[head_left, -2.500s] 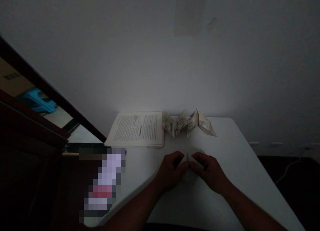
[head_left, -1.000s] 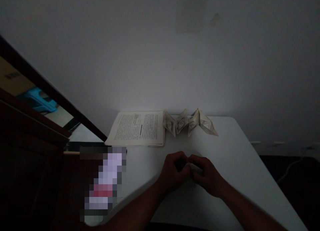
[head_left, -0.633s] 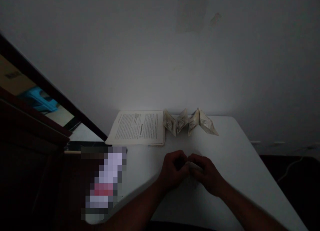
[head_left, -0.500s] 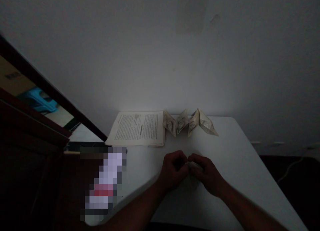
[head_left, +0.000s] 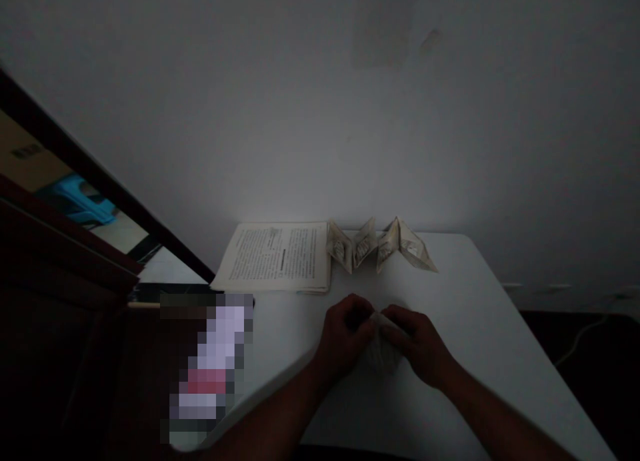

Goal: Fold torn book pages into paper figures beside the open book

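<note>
A piece of folded printed paper (head_left: pixel 383 354) is pinched between my two hands above the white table. My left hand (head_left: pixel 345 334) grips its left side, thumb and fingers closed on it. On its right side my right hand (head_left: pixel 417 341) is closed too, the thumb lying along the near face. Much of the paper's shape is hidden by the fingers and the dim light. Beyond my hands, several folded paper boat-like shapes (head_left: pixel 365 243) stand in a row by the wall. Left of them lies a stack of printed pages (head_left: pixel 277 258).
The white table (head_left: pixel 450 288) stands against a pale wall. A pixelated, blurred-out object (head_left: pixel 213 361) is at its left edge. Farther left are a dark wooden frame (head_left: pixel 110 181), a blue stool (head_left: pixel 83 198) and a cardboard box (head_left: pixel 25 148). A cable (head_left: pixel 583 334) hangs at the right.
My hands have shifted slightly, and the paper between them is turned so that more of its near face and top show. Everything else on the table stays in place.
</note>
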`<state>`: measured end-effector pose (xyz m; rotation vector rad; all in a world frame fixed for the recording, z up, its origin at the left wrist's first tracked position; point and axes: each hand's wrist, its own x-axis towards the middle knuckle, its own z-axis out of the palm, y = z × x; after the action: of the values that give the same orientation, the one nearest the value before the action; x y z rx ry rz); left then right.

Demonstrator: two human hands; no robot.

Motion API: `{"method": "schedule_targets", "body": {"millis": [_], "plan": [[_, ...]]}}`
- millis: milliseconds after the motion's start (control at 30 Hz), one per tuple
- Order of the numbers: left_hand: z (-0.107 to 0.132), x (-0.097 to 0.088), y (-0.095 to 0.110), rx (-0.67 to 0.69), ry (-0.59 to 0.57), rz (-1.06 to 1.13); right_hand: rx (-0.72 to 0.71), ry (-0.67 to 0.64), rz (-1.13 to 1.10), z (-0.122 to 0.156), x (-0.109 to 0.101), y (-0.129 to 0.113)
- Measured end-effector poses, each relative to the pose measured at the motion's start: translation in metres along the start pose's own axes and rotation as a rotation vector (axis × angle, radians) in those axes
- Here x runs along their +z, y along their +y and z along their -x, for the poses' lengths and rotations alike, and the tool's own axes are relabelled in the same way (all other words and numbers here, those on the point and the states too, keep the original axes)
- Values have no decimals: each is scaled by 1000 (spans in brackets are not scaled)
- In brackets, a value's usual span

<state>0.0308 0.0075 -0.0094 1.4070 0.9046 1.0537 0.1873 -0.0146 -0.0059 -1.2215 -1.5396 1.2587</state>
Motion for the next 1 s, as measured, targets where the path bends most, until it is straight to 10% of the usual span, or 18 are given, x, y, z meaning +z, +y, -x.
{"method": "schedule_targets", "body": {"millis": [300,700,1000], "plan": [[3,-8,12,99,-134,-135,128,233,-290,-4,-8,6],[-2,-15,2,-83,-172,281,-5,-7,-397,2,-16,19],[-1,-12,2,-25,-41,74,-16,49,-254,5,-8,3]]}}
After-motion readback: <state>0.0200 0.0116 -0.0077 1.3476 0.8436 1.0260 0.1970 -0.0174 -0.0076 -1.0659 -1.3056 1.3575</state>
